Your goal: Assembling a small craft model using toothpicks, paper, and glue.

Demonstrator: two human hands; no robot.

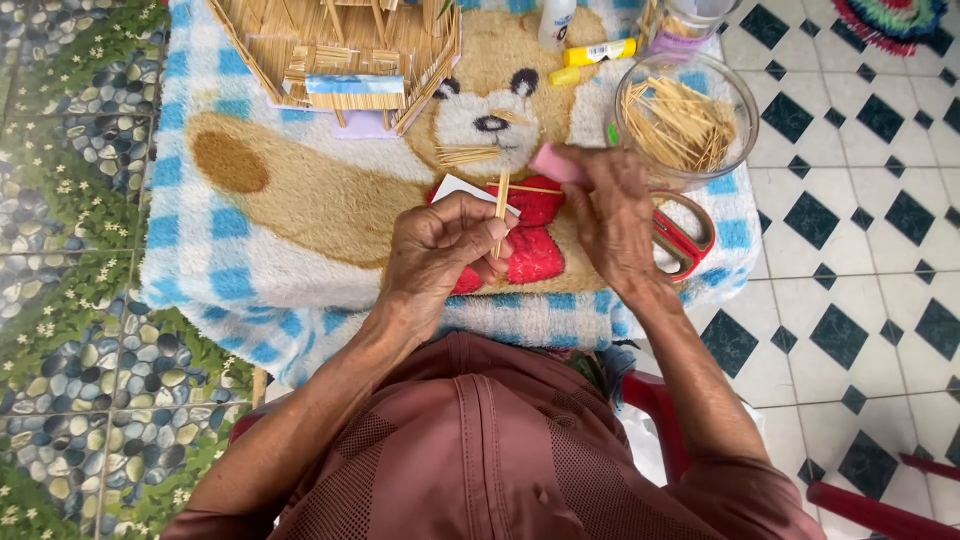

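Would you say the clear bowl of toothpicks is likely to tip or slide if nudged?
Probably not easily: the clear bowl looks wide and low. It sits on a fuzzy blanket, which likely resists sliding. The toothpicks inside seem light and may shift.

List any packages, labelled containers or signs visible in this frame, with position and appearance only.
White bottle: top edge of the blanket-covered table, right of the stick model; plain white, cut off by the frame.
Yellow tube: lying beside the bottle, long and yellow with a white label strip.
Clear jar: top right, behind the glass bowl of sticks; transparent with a purple band.
No signs or screens show.
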